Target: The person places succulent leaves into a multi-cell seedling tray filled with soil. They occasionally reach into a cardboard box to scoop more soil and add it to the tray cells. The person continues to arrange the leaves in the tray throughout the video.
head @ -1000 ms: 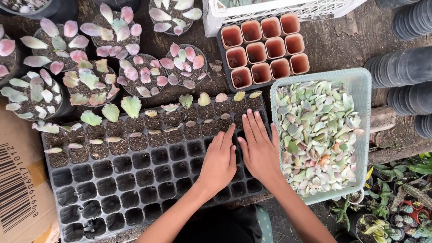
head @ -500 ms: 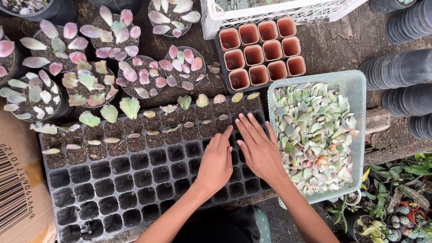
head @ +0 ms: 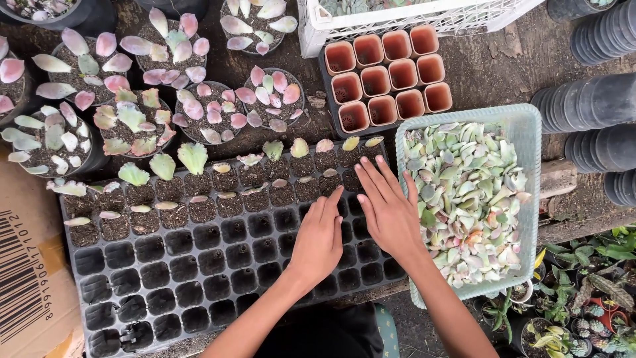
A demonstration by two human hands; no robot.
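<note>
Both the left hand [head: 319,240] and right hand [head: 391,213] are laid flat, fingers extended, nothing grasped, on the black seedling tray [head: 165,278]; the leaf basket [head: 530,119] sits just right.

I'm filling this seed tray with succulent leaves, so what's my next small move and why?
Probably slide your right hand right to pick a leaf from the pale green basket. Both hands lie flat and empty on the black cell tray, and the basket is beside it.

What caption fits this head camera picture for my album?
Left hand and right hand rest flat on a black seedling tray beside a basket of succulent leaves.
</note>
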